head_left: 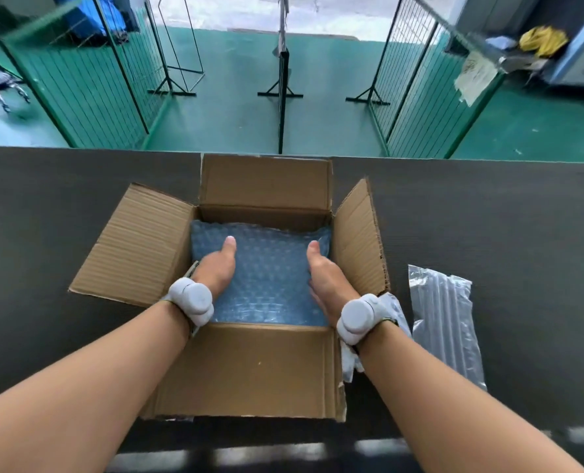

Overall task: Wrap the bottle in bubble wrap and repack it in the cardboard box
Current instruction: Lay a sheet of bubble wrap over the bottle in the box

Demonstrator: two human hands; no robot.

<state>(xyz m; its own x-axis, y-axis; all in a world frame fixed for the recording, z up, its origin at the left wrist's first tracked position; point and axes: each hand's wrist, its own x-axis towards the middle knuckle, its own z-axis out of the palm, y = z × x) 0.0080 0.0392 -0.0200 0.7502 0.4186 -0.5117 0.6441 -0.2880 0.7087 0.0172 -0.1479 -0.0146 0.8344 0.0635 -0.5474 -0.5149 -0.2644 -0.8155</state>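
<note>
An open cardboard box [246, 370] sits on the dark table with all its flaps spread. Inside lies a bundle of blue bubble wrap [270, 268] that fills the box; the bottle itself is hidden under the wrap. My left hand [217, 266] grips the bundle's left side, thumb on top, fingers hidden below. My right hand [323, 278] grips its right side the same way. Both wrists carry white bands.
A flat clear air-column packing sleeve [444, 322] lies on the table to the right of the box. Crumpled white plastic [350, 360] sits by the box's right front corner. Green wire fences stand beyond the table's far edge.
</note>
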